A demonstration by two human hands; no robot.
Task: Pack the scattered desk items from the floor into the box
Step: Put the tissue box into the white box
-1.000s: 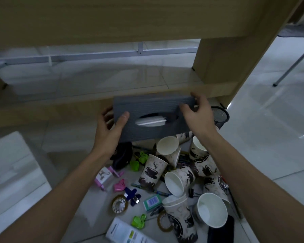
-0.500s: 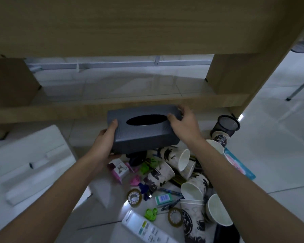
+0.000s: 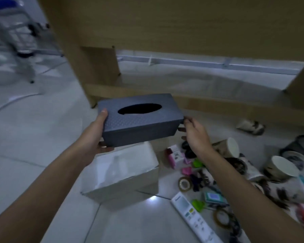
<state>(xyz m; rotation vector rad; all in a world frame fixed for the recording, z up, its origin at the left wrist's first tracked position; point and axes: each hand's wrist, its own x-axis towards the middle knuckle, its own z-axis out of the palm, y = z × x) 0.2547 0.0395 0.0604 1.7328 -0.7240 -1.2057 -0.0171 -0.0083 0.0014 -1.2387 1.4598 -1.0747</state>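
A dark grey tissue box with an oval slot on top hangs in the air above a white cardboard box on the floor. My left hand grips its left end, thumb on top and fingers underneath. At the right end, my right hand has its fingertips at the box's corner, fingers loosely spread; whether it still grips is unclear. To the right lie scattered items: paper cups, a white remote, tape rolls, green clips, a pink packet.
A wooden desk stands ahead, its left leg panel and low crossbar just behind the tissue box. A black mesh pen cup lies far right. Chair legs appear blurred at the upper left. Pale tiled floor spreads to the left.
The view has swung left, and both hands have carried the tissue box left from over the pile to above the white box. My right hand has slid off the top to the right end.
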